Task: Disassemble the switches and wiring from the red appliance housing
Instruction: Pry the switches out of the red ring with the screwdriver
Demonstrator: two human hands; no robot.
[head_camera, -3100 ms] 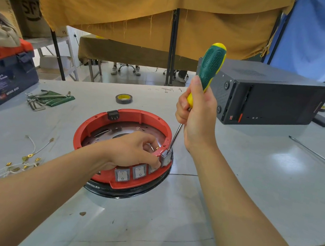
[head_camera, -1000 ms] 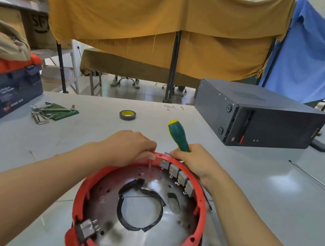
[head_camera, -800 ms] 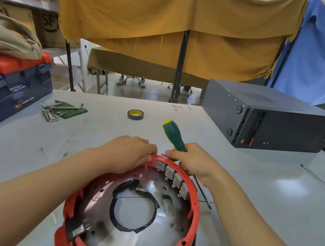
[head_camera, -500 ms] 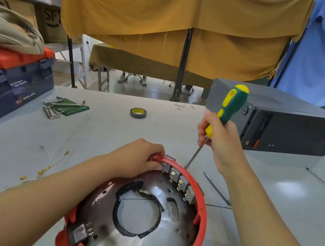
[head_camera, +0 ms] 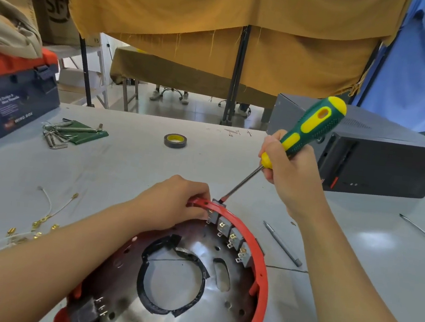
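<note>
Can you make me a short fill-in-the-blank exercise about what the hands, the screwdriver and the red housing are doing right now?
1. The right hand holds a screwdriver whose handle is green and ____.
2. The screwdriver's tip meets the far rim of the ____ housing, by a switch.
3. The left hand grips the housing's ____.
4. The tape roll lies on the ____.

Missing words: yellow; red; rim; table

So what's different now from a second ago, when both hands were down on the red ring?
The right hand has lifted off the rim, raising the screwdriver and setting its tip against the outside of the end switch. A thin metal tool has come into view on the table. The left hand keeps its grip on the red housing.
</note>
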